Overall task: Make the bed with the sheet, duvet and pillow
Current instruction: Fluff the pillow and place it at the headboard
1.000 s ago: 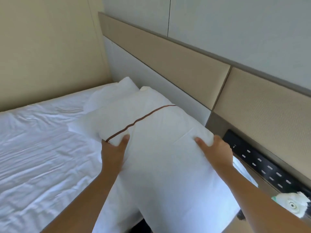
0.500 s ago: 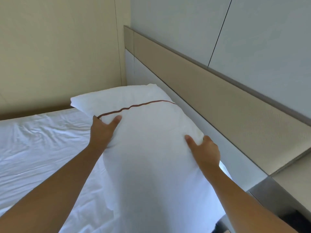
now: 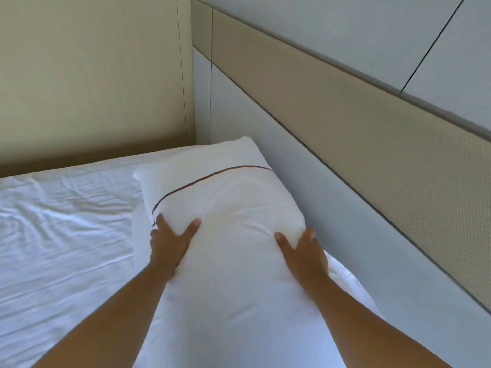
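A white pillow (image 3: 233, 208) with a thin brown piping line lies lengthwise along the headboard, its far end near the bed's corner. My left hand (image 3: 170, 243) grips its left side and my right hand (image 3: 303, 251) grips its right side, thumbs on top. A white wrinkled sheet (image 3: 61, 235) covers the mattress to the left. More white fabric shows under the pillow's near end at the lower right. No duvet can be told apart.
The padded headboard (image 3: 345, 123) with a beige band runs along the right. A cream wall (image 3: 93, 70) closes the far side of the bed, meeting the headboard at the corner behind the pillow.
Both hands have carried the pillow forward and down toward the far corner beside the headboard. The second pillow and the dark switch panel have left the view.
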Demonstrator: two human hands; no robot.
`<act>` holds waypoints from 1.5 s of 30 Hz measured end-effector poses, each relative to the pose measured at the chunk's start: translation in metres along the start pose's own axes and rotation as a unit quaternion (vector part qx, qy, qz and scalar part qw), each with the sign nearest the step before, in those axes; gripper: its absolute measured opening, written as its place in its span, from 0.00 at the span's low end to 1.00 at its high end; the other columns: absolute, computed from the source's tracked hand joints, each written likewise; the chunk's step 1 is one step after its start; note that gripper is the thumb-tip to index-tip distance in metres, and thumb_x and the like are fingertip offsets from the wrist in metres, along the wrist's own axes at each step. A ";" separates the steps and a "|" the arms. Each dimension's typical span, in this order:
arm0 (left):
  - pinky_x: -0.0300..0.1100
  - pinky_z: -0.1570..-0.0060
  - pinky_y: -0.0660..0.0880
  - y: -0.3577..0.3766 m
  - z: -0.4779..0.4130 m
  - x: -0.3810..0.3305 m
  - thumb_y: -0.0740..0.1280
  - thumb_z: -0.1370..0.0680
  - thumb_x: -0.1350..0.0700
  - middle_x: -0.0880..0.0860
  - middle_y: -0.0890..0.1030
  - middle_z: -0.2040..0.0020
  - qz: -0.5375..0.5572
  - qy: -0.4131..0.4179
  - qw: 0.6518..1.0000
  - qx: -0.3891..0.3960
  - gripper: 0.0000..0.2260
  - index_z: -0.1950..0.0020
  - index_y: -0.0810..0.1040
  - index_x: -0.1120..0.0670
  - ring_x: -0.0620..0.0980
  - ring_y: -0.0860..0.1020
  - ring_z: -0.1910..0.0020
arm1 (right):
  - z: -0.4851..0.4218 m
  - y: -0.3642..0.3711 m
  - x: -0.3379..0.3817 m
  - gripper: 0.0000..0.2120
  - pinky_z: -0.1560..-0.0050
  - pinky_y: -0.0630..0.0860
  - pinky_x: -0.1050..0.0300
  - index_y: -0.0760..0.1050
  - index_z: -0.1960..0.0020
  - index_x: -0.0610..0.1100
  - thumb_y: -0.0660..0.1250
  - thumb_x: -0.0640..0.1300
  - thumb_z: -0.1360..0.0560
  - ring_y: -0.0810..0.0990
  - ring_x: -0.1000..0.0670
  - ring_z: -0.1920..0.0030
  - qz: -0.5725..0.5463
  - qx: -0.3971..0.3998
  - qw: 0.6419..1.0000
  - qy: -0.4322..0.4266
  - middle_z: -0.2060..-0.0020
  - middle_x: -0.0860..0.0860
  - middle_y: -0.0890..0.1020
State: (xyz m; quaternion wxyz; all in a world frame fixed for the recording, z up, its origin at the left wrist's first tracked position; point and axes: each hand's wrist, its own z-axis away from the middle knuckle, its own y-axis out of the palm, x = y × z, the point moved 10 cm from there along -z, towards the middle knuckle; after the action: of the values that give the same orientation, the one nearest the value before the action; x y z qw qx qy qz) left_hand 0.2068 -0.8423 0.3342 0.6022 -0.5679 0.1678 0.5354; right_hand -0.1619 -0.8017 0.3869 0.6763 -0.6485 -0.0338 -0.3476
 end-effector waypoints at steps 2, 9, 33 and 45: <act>0.63 0.33 0.66 0.012 -0.002 0.016 0.68 0.33 0.26 0.63 0.67 0.30 -0.025 0.003 1.000 -0.013 0.51 0.21 0.49 0.49 0.66 0.67 0.30 | -0.004 0.014 -0.008 0.36 0.40 0.74 0.44 0.63 0.42 0.41 0.58 0.73 0.27 0.76 0.38 0.37 0.008 0.006 1.000 0.006 0.39 0.41 0.78; 0.66 0.32 0.61 0.007 -0.002 0.003 0.68 0.31 0.29 0.61 0.59 0.24 -0.087 0.011 0.995 -0.047 0.49 0.21 0.51 0.51 0.65 0.61 0.27 | 0.000 0.001 -0.009 0.36 0.39 0.73 0.43 0.65 0.33 0.39 0.59 0.69 0.25 0.72 0.40 0.35 0.068 -0.033 0.997 -0.024 0.38 0.43 0.73; 0.76 0.32 0.38 0.156 -0.091 -0.085 0.44 0.29 0.21 0.43 0.32 0.20 -0.427 0.287 0.849 0.120 0.37 0.25 0.33 0.30 0.58 0.31 0.22 | 0.017 0.106 0.006 0.41 0.26 0.42 0.26 0.31 0.23 0.67 0.42 0.79 0.29 0.30 0.41 0.21 0.189 0.072 0.972 -0.124 0.22 0.48 0.28; 0.75 0.31 0.39 0.200 -0.101 -0.047 0.47 0.27 0.24 0.46 0.38 0.18 -0.369 0.348 0.860 0.051 0.38 0.21 0.40 0.34 0.59 0.36 0.20 | -0.002 0.162 -0.037 0.40 0.28 0.46 0.23 0.40 0.19 0.61 0.43 0.76 0.25 0.38 0.38 0.20 0.177 0.033 0.973 -0.142 0.19 0.43 0.39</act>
State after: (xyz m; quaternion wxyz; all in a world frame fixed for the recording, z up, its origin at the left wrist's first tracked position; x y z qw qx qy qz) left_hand 0.0634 -0.9943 0.2416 0.6859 -0.7064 0.1716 0.0322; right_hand -0.1077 -0.8008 0.2296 0.7365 -0.6642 -0.0262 -0.1253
